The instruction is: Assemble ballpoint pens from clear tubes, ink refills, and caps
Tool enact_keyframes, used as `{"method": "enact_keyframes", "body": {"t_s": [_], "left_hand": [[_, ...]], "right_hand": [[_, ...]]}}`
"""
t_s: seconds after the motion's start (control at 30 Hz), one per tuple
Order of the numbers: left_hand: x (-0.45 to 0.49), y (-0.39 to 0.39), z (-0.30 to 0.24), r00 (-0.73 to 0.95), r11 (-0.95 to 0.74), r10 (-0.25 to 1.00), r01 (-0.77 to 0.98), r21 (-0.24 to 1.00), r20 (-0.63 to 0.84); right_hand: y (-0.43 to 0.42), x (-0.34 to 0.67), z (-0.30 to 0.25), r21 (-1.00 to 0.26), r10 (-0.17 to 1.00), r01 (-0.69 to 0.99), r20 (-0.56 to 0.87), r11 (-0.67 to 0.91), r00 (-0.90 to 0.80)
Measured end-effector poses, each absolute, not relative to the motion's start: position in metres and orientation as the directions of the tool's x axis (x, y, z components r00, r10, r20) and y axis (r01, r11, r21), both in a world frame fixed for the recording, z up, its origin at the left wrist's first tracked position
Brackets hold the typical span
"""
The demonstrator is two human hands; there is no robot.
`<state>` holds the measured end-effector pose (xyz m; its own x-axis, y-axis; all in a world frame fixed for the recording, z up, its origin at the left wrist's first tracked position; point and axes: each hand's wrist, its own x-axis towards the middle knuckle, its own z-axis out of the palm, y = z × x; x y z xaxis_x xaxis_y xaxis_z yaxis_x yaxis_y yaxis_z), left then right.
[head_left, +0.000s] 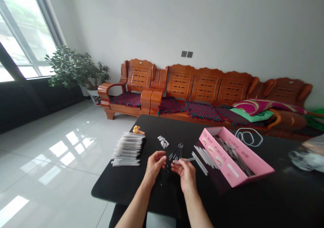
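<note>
My right hand (186, 175) pinches a pen barrel (188, 159), a slim greyish tube that points to the right. My left hand (155, 165) is closed with thumb and forefinger together; what it holds, if anything, is too small to make out. Between the hands lie small black pen parts (167, 169). Just beyond them, thin pen refills (178, 151) are fanned out on the black table (121, 187). Farther back is a little heap of white pen pieces (163, 142). More loose barrels (206, 157) lie right of my right hand.
At the left, several pens (128, 150) lie in a stacked row, a small yellow figurine (136, 129) behind them. A pink box (227, 167) of grey tubes stands at the right, with white loops (249, 136) beyond. A wooden sofa (207, 86) lines the wall.
</note>
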<state>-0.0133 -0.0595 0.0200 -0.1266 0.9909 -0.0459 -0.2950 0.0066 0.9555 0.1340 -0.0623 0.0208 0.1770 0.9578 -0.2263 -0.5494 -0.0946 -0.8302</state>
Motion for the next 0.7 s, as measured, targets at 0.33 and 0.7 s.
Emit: {"method": "enact_keyframes", "body": {"t_s": [0.33,0.7], "left_hand": [[-0.053,-0.047,-0.008,-0.432,0.001,0.901,0.096,0.995,0.04],[-0.03,-0.019,-0.011,-0.246,0.03,0.951,0.681,0.732,0.19]], "right_hand": [[-0.067,0.146,-0.001,-0.942,0.969,-0.307,-0.189,-0.133,0.16],[-0.068,0.151,-0.013,-0.962,0.984,-0.249,-0.144,-0.114,0.104]]}}
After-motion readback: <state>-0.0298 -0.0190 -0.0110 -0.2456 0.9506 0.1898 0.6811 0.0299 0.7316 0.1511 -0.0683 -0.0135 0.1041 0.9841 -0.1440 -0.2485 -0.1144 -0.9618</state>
